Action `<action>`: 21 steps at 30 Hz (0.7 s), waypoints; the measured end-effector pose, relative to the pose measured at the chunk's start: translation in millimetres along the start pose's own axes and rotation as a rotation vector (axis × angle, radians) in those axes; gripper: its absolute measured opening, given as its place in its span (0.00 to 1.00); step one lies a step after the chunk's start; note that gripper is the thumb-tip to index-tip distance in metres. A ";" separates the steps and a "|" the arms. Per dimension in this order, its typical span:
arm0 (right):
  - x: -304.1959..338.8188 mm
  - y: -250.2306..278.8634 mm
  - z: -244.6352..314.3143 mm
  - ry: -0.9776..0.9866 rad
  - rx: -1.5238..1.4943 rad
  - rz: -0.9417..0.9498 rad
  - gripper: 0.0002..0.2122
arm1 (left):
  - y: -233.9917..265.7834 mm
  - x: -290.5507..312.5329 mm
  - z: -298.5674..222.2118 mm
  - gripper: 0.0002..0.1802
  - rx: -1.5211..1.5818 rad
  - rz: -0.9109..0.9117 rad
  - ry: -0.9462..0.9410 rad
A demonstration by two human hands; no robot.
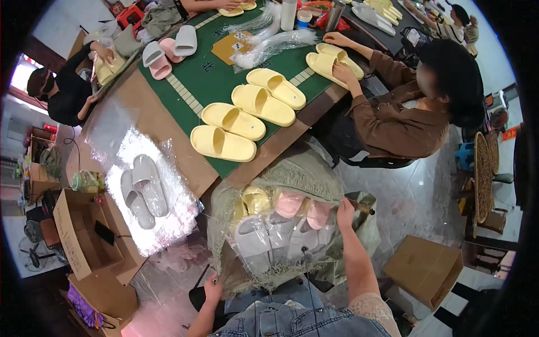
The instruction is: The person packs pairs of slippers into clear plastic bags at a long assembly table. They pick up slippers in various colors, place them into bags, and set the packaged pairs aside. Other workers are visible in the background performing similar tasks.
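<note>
A green woven sack (306, 174) with a frayed mouth spreads open before me. Inside lie several slippers in clear plastic: grey ones (252, 238) in front, pink ones (318, 214) and a yellow pair (255, 201) behind. My right hand (346, 215) is closed on the sack's right edge, beside a brown rod end (366, 209). Lower down, my left hand (213, 288) is closed at the sack's near left edge, next to a thin dark rod (204, 274). Most of the left fingers' grip is small and partly hidden.
Yellow slippers (233, 121) line the green-topped table (191, 78) ahead. A person in brown (393, 118) touches another yellow pair at right. Wrapped grey slippers (147, 185) rest on clear plastic bags (168, 224) at left. Cardboard boxes (424, 269) stand either side.
</note>
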State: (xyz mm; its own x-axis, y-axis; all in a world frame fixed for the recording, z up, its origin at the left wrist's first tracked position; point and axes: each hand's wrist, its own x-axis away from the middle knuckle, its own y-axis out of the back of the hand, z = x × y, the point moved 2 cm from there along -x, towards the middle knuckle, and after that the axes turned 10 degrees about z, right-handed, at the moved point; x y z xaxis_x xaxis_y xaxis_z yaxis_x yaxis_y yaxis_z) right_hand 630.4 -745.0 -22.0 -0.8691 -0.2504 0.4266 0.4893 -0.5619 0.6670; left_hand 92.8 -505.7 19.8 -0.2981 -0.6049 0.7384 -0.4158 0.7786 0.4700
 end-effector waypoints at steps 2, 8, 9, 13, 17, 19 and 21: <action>8.4 0.1 -17.8 0.072 -0.147 -0.096 0.10 | 0.5 14.1 -0.3 0.19 0.149 0.017 0.028; 11.2 19.3 -28.9 -0.033 -0.743 -0.149 0.09 | 11.0 68.4 -6.1 0.19 0.717 0.073 0.037; 9.7 22.5 -27.0 -0.049 -0.811 -0.167 0.09 | 14.4 76.2 -9.9 0.19 0.800 0.101 0.069; 9.5 27.2 38.4 -0.055 -1.245 -0.092 0.07 | 35.1 96.3 -51.9 0.20 1.014 0.109 0.098; 61.5 70.5 178.0 -0.130 -1.184 0.053 0.07 | 59.0 111.9 -91.9 0.22 1.088 0.160 0.169; 89.0 78.7 213.0 0.097 -1.091 0.105 0.08 | 76.0 128.0 -126.0 0.23 1.121 0.250 0.153; 96.5 57.3 213.3 0.257 -0.927 0.117 0.09 | 83.1 136.0 -161.4 0.24 1.089 0.302 0.075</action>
State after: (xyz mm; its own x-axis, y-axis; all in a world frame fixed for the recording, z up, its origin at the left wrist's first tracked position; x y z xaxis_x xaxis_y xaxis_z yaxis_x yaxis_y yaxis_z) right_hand 590.1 -633.1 187.7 -0.8620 -0.4469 0.2395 0.4175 -0.8936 -0.1648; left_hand 156.5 -496.3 237.3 -0.4760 -0.3773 0.7944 -0.8734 0.3089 -0.3766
